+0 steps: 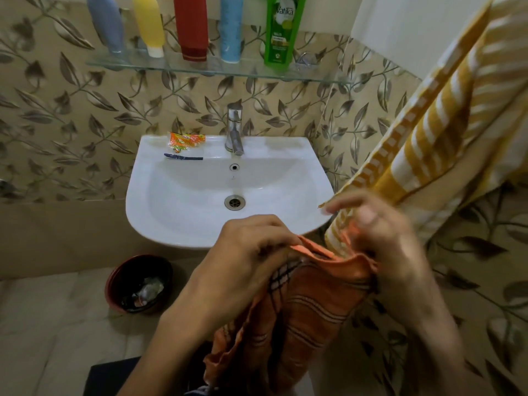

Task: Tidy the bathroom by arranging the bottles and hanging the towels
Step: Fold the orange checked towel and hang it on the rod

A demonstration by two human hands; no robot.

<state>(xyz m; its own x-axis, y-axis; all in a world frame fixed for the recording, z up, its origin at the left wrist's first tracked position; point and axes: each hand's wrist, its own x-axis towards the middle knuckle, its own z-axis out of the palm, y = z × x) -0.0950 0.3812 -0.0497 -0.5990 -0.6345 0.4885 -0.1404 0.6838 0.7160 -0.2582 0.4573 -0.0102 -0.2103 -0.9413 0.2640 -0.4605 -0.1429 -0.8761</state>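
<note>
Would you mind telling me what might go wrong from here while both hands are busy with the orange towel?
1. The orange towel trails low from both hands, left and right, so its free end may drag on the floor or catch near the bin.
2. The right hand works against the yellow striped towel; a tug there could pull it down.
3. Swinging cloth might sweep the orange packet off the sink rim.

We see five bottles [197,27] standing in a row along the glass shelf [137,65], a yellow striped towel [445,118] hanging at right, and an orange checked towel [303,304] bunched, drooping below the sink's front edge.
</note>
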